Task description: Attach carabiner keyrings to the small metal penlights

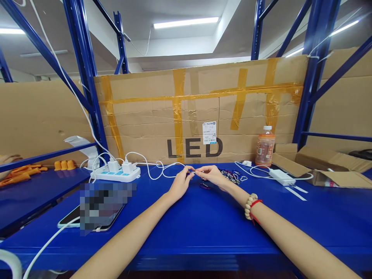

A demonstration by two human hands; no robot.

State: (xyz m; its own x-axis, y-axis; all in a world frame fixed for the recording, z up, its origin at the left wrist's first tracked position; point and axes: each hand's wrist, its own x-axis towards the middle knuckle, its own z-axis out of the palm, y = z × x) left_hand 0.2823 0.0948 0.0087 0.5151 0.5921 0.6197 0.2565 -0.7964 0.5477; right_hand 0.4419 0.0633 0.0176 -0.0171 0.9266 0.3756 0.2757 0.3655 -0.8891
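My left hand and my right hand meet over the middle of the blue table. Both pinch a small metal piece between their fingertips; it is too small to name for sure. A small dark ring-like clip lies on the table just below my hands. A heap of small metal clips lies right behind my right hand. My right wrist wears a bead bracelet and a red string.
A white power strip with chargers and white cables sits at the back left. A tablet lies front left. An orange drink bottle, a white adapter and open cardboard boxes stand right. A taped cardboard wall closes the back.
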